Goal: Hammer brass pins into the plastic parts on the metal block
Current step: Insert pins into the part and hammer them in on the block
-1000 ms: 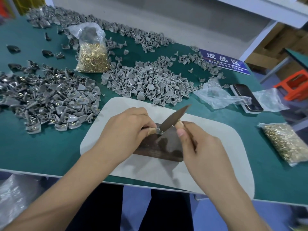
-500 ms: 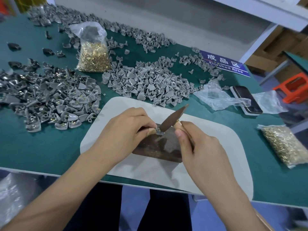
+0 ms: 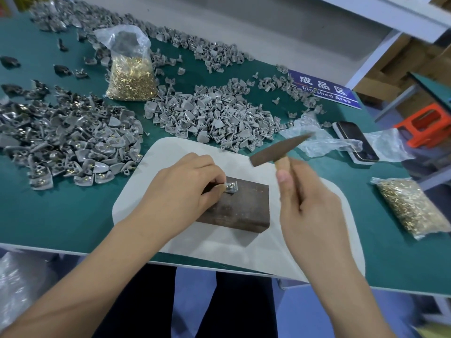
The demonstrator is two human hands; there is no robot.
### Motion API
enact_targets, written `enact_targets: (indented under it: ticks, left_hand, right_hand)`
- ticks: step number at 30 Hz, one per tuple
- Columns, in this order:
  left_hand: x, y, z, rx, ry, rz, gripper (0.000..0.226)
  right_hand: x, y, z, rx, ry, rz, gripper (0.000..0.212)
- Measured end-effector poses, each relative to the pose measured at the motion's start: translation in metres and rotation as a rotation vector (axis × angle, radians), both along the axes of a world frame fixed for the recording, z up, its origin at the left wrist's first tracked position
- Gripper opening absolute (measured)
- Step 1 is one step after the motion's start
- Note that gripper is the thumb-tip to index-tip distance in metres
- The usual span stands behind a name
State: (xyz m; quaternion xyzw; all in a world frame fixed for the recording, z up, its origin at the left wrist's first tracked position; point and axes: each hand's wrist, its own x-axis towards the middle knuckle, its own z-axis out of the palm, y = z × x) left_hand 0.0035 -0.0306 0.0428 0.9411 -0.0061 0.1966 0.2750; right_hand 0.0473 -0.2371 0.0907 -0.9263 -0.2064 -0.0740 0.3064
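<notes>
our hammer (image 3: pixel 278 149) has lifted off the part (image 3: pixel 231 186), right hand (image 3: pixel 310 206) gripping its handle. our left hand (image 3: pixel 180 189) pinches that small, light, slippery piece by its edge on the block (image 3: pixel 241 211).

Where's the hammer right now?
In the head view, the hammer is raised right of centre, held by the right hand, above the metal block.

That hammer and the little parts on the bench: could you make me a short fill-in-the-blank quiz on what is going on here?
1. The right hand grips a ____ by its wooden handle.
2. The left hand pinches a small plastic part on top of the dark metal ____.
3. The block sits on a ____ mat.
4. The clear bag at the back holds brass ____.

Missing words: hammer; block; white; pins
</notes>
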Motion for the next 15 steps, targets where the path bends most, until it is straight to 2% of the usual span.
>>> enact_targets:
  ticks: [3, 7, 11, 15]
  left_hand:
    - [-0.001, 0.0011, 0.001, 0.001, 0.02, 0.012, 0.004]
    - [-0.0003, 0.0015, 0.0018, 0.0, 0.035, 0.005, 0.006]
    - [0.0002, 0.0028, 0.0021, -0.004, 0.05, -0.009, 0.006]
    - [0.0005, 0.0042, 0.0018, -0.018, 0.041, -0.021, 0.007]
  right_hand:
    - [-0.0038, 0.0027, -0.0057, -0.166, 0.102, 0.081, 0.025]
    - [-0.0073, 0.0027, -0.0069, 0.006, 0.023, 0.003, 0.03]
    - [-0.0085, 0.0045, -0.0073, -0.124, 0.087, 0.074, 0.029]
    - [-0.0074, 0.0029, -0.0038, 0.044, -0.011, -0.019, 0.031]
